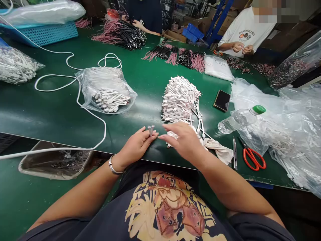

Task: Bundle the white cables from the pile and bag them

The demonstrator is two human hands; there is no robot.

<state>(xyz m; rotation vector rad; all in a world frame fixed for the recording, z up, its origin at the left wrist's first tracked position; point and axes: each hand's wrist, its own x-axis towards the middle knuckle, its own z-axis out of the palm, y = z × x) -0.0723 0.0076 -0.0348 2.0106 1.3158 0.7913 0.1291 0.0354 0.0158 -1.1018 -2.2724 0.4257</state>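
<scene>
My left hand point(136, 144) is closed near the table's front edge, pinching short cables point(151, 130) whose two metal-tipped plugs stick up between thumb and fingers. To its right, my right hand point(184, 142) is open, thumb and fingers apart, with nothing visible between them. Its fingertips are close to the left hand's. Beyond the right hand lies a big pile of short white cables point(179, 98) with plugs at their ends. A few white cables trail from the pile down beside the right hand, which partly hides them.
A bag of cables point(106, 90) lies left, near a long white cord point(104, 129). Right are a phone point(222, 100), a bottle point(238, 121), tweezers point(234, 154), red-handled scissors point(253, 159) and plastic bags point(288, 124). Two people sit across, by black-and-pink wire bundles point(125, 33).
</scene>
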